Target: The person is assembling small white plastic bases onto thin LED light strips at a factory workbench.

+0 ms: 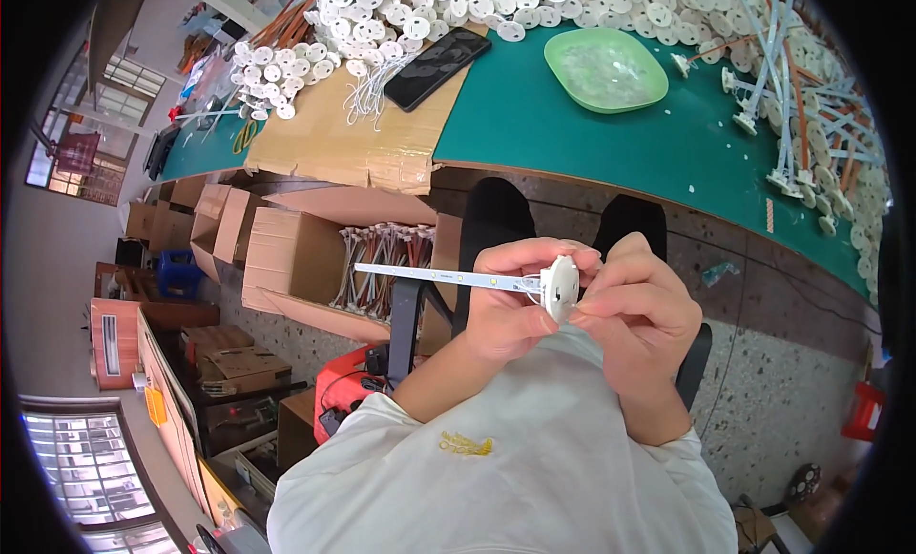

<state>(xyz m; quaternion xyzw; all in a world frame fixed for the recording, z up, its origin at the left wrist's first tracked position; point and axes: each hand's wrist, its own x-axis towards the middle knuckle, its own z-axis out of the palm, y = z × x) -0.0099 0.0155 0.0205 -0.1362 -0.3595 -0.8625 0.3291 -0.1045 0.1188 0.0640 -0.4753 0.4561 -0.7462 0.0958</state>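
Note:
In front of my chest, my left hand [506,301] is closed around a white LED light strip [429,275] near its right end, where a round white cap [563,285] is fitted. The strip points left over an open carton, with small yellowish LEDs along its face. Thin wires show where the strip meets the cap. My right hand [634,311] is at the right of the cap, thumb and fingertips pinched together against its slotted face. Whatever those fingertips may hold is too small or hidden.
Beyond my knees, a green-topped table [515,115] bears heaps of round white caps [410,20], a light green bowl [606,72] of small clear pieces, a black phone [437,67] and cardboard [353,139]. Below left, a carton [272,258] holds several strips. More strips [787,96] pile up at right.

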